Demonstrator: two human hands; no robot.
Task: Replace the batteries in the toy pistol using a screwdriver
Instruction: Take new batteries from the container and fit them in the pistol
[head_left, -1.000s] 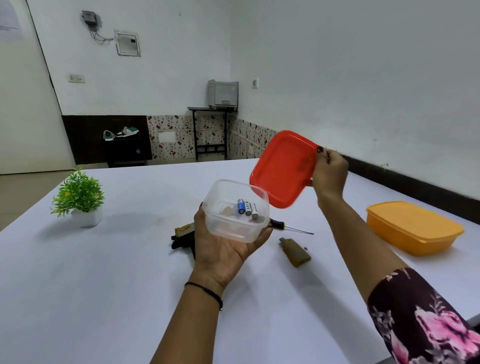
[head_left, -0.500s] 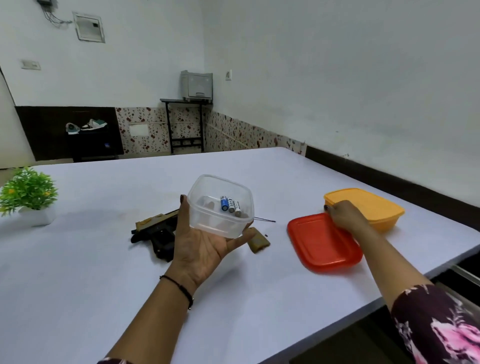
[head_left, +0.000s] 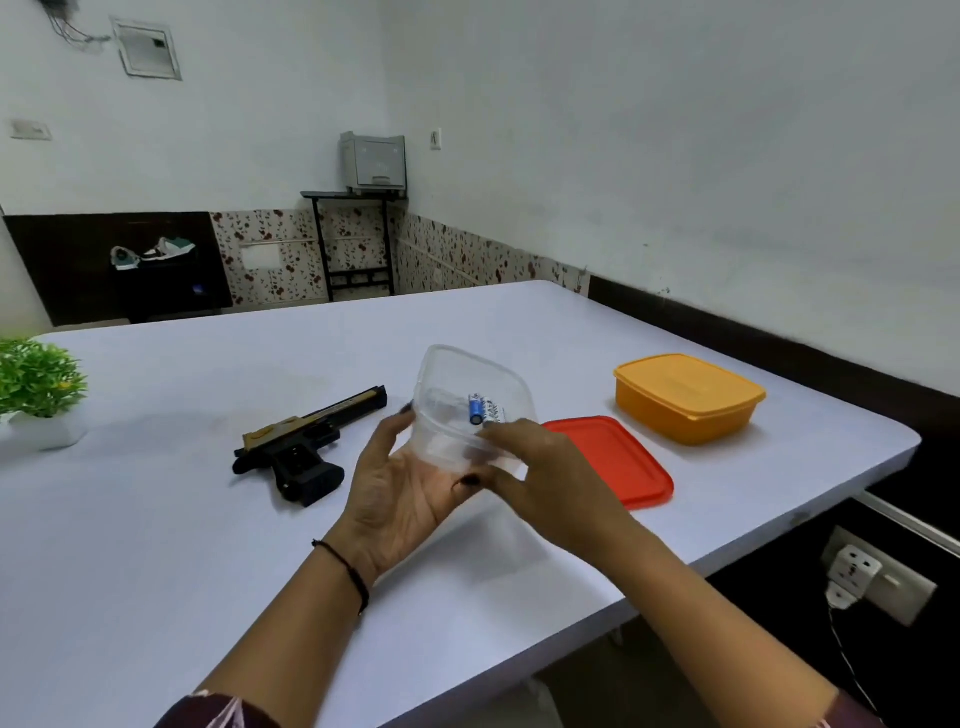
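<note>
Batteries (head_left: 483, 410) in the clear tub (head_left: 457, 374) have blue and white wrappers, but the print's way too small to read, so no brand from me. Left hand (head_left: 400, 493) cups the tub from underneath, palm up, fingers curled round its side. Right hand (head_left: 545, 478) lies over the tub's near wall, fingertips by the batteries. It's blurry, so I can't tell if it's gripping. Toy pistol (head_left: 306, 441) lies flat on the table (head_left: 156, 545), just left of the hands.
</note>
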